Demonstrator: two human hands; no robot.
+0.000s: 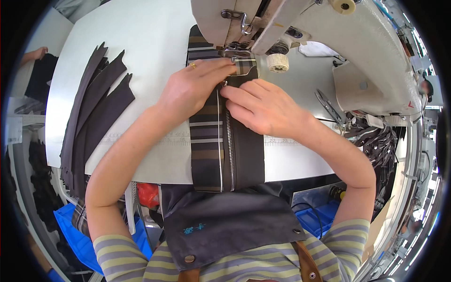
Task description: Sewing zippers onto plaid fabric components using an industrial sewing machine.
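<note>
A dark striped fabric band (204,155) with a silver zipper (230,150) and white piping runs vertically beneath the sewing machine's needle area (235,52). My left hand (192,87) lies over the band, fingers stretched toward the presser foot and a small plaid piece (244,66); a ring shows on one finger. My right hand (263,105) is just right of it, fingers curled and closed on the zipper near its metal pull (224,83); the thumb's exact grip is partly hidden.
Dark strips (98,98) lie on the white table (84,33) at left. Scissors (329,105) rest at right, beside a dark heap (380,145). Blue bins (70,221) sit below. Another person's hand (38,53) holds dark cloth at far left.
</note>
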